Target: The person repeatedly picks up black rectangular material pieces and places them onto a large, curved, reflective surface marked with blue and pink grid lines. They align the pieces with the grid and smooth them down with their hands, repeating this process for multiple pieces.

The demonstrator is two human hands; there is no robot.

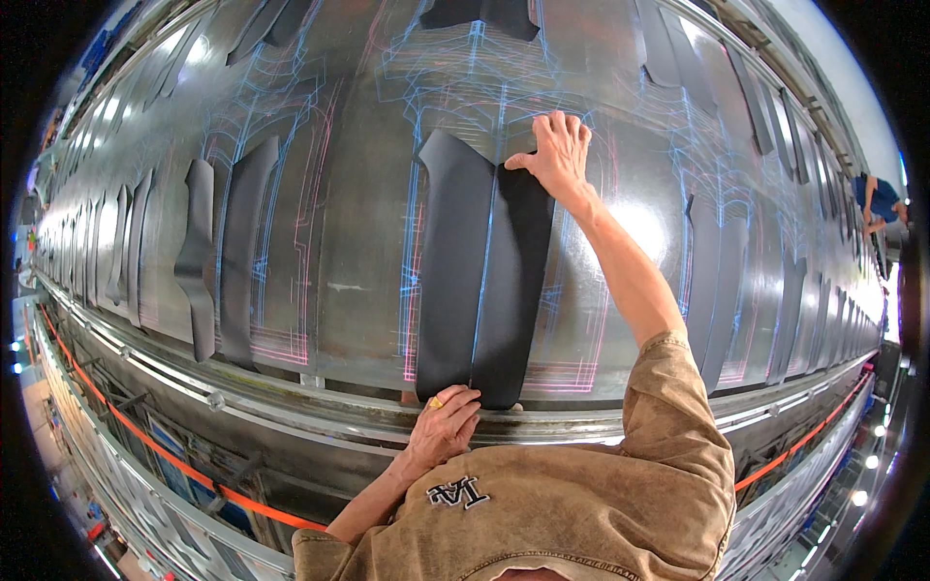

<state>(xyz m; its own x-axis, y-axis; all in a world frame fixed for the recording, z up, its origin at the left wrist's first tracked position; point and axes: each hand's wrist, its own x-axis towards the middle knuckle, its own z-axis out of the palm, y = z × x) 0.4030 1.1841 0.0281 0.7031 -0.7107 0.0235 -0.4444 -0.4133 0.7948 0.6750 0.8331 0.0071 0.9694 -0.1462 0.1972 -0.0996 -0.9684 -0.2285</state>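
Observation:
Two long, dark grey sheet pieces lie lengthwise before me on a metal table, along a blue line. The left piece (449, 261) has a flared, pointed far end. The right piece (521, 281) looks blacker and a little wavy along its middle. At its far corner rests the thumb of my right hand (562, 155), spread from the bent fingers, which reach beyond the edge. My left hand (448, 423), with a ring on one finger, is closed at the near ends, where the pieces meet the table edge. Its fingertips are partly hidden.
Blue and pink outlines are projected over the metal table (358, 194). More dark pieces (249, 252) lie left, right (719, 290) and at the far side (481, 15). A metal rail (291, 412) runs along the near edge. Another person (877, 201) stands far right.

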